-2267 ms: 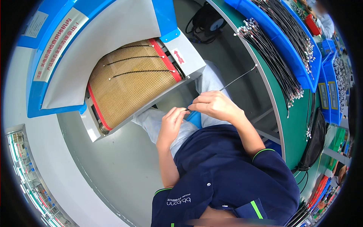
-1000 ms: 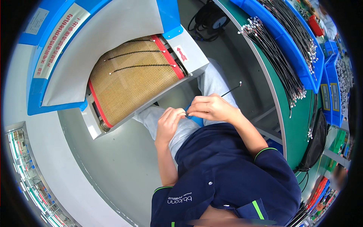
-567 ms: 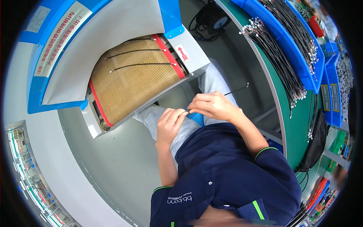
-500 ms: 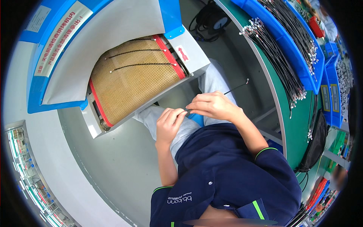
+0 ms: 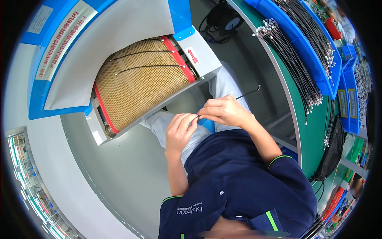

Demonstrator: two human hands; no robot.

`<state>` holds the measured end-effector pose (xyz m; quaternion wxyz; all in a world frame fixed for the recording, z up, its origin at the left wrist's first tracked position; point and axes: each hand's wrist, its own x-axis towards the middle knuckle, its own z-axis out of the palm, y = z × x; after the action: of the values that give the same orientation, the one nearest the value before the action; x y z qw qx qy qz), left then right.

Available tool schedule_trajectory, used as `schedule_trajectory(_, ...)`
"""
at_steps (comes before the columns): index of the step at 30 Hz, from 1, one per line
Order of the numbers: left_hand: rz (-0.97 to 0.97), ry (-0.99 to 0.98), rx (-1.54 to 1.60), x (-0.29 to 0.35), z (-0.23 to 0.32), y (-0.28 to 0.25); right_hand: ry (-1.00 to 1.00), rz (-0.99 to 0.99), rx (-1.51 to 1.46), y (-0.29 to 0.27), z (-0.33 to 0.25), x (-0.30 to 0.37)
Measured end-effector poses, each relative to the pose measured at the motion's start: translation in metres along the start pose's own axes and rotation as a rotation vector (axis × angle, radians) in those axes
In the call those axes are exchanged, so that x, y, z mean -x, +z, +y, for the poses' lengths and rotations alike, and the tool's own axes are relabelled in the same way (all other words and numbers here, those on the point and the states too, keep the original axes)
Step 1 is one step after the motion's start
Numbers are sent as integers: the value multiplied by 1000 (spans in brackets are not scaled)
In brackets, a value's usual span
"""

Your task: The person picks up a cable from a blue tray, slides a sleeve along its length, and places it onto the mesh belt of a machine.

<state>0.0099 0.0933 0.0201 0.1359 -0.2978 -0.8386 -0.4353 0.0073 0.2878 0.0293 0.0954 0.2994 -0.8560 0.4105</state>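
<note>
A thin black cable (image 5: 247,94) with a small pale connector at its far end sticks out to the right from behind my right hand (image 5: 223,110). My right hand is closed on it in a pinch. Fingertip to fingertip with it, my left hand (image 5: 181,128) pinches the cable's other end, which my fingers mostly hide. Both hands are above my lap. Ahead and to the left, black cables (image 5: 149,67) with pale end connectors lie apart from each other on a brown mesh conveyor belt (image 5: 139,97) with red edges.
A blue and white machine hood (image 5: 119,28) arches over the belt. On the right, a green-topped table (image 5: 292,85) bears a large bundle of black cables (image 5: 292,65) beside a blue bin (image 5: 304,44) of more cables. A black cable reel (image 5: 223,22) stands on the floor ahead.
My left hand has shifted slightly right, closing the small gap to my right hand. The cables on the belt have crept slightly up in the picture.
</note>
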Motion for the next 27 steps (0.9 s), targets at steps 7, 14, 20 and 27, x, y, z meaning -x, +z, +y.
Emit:
schedule_trajectory(7,48,-74,42,3,1,0,49,59,-141,3,4,4)
schedule_trajectory(14,26,-25,-28,0,1,2,75,49,-147,2,4,5)
schedule_trajectory(20,-22,-101,-98,7,-16,-8,168,9,-96,-12,15,13)
schedule_trajectory(27,49,-519,239,12,-25,-8,226,62,-7,-33,19,19)
